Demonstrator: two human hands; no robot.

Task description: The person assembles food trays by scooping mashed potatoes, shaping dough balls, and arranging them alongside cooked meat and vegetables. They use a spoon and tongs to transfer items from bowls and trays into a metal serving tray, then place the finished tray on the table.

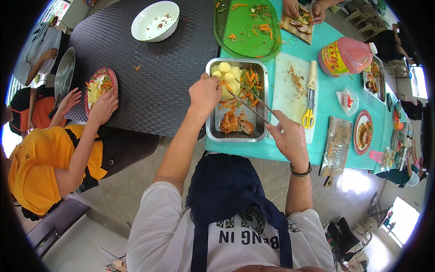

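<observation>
A metal tray (264, 102) sits in front of me, holding pale potato balls (227, 73), cut carrots and green beans (252, 85), and browned meat roll pieces (236, 125). My right hand (289, 134) grips metal tongs (257, 112), whose two arms reach over the tray with their tips at the vegetables. My left hand (205, 93) is at the tray's left side, fingers closed beside the potatoes. An orange strip shows by its fingertips; whether they pinch it or the tray rim is hard to make out.
Right of the tray lie a white cutting board (285, 99), yellow-handled scissors (309, 111) and a jug of red liquid (344, 56). Beyond are a green tray (247, 50) and a white bowl (156, 22). At left, a person in yellow (41, 167) holds a plate (113, 79).
</observation>
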